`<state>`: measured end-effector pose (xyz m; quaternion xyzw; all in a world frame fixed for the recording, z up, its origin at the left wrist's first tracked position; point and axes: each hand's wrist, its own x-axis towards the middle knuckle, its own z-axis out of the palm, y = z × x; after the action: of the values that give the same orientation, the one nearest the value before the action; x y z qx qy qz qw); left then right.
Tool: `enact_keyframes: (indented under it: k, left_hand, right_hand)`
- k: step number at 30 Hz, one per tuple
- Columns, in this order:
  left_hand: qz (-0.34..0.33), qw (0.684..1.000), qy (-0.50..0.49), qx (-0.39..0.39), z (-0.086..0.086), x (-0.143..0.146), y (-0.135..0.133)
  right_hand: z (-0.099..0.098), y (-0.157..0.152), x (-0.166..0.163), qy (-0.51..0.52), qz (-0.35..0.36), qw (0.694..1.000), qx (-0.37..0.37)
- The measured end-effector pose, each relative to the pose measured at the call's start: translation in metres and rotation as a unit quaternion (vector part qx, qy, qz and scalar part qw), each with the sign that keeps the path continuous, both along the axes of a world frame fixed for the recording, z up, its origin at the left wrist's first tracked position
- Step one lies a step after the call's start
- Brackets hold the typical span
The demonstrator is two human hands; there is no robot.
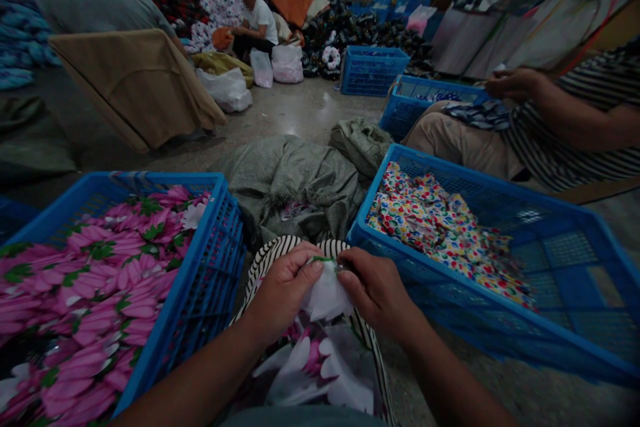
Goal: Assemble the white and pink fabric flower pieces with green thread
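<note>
Striped cloth [280, 247]: drawn over the lap, closest to the camera, with loose white and pink petal pieces [350, 383] lying on it.
Left crate [219, 195]: blue plastic, beside the left forearm, heaped with pink flower pieces [143, 273] that show green bits.
Brown cover [135, 83]: draped behind a person in a grey top [107, 3], upper left.
Floor [295, 107]: hard, dull and faintly shiny, running back to a seated person in white [264, 20] among bags and piled goods.
Grey-green sack [300, 170]: slumped on the floor between the two nearer crates, just beyond the knees.
Right crate [445, 290]: also blue, with multicoloured printed pieces [440, 227] piled mostly toward its left end.
Co-worker in stripes [575, 127]: seated beyond that crate, far right.
Left hand [285, 280]: fingers pinching the upper left of a white piece [327, 293] edged in green.
White piece: between both hands, above the lap, hanging below the fingertips.
Right hand [377, 287]: thumb and forefinger nearly together, nipping its upper right edge.
</note>
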<state>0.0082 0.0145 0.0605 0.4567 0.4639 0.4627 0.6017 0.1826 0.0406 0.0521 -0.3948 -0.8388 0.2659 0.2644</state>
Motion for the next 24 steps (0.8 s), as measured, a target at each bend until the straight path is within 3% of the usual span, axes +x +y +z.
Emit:
enact_keyframes:
  k: [8,12,14,16,18,24]
  left_hand:
    - [-0.044,0.994,0.069,0.068,0.004,-0.002,0.0]
    - [-0.059,0.993,0.07,0.077,0.003,-0.001,0.0]
    - [-0.053,0.992,0.075,0.081,0.001,-0.002,0.0]
    - [-0.043,0.992,0.086,0.08,-0.001,-0.002,0.0]
    - [-0.037,0.992,0.097,0.075,-0.003,-0.003,0.001]
    - [-0.001,0.976,0.167,0.139,-0.004,0.001,0.001]
  right_hand:
    - [0.004,0.0,0.001,0.005,0.027,0.999,-0.037]
    - [-0.004,0.0,-0.002,0.107,0.007,0.988,-0.114]
    - [-0.012,0.0,-0.005,0.221,-0.051,0.957,-0.183]
    - [-0.019,-0.001,-0.007,0.328,-0.107,0.906,-0.245]
    - [-0.023,-0.004,-0.007,0.385,-0.129,0.874,-0.266]
    - [-0.015,-0.014,-0.012,0.322,-0.112,0.924,-0.172]
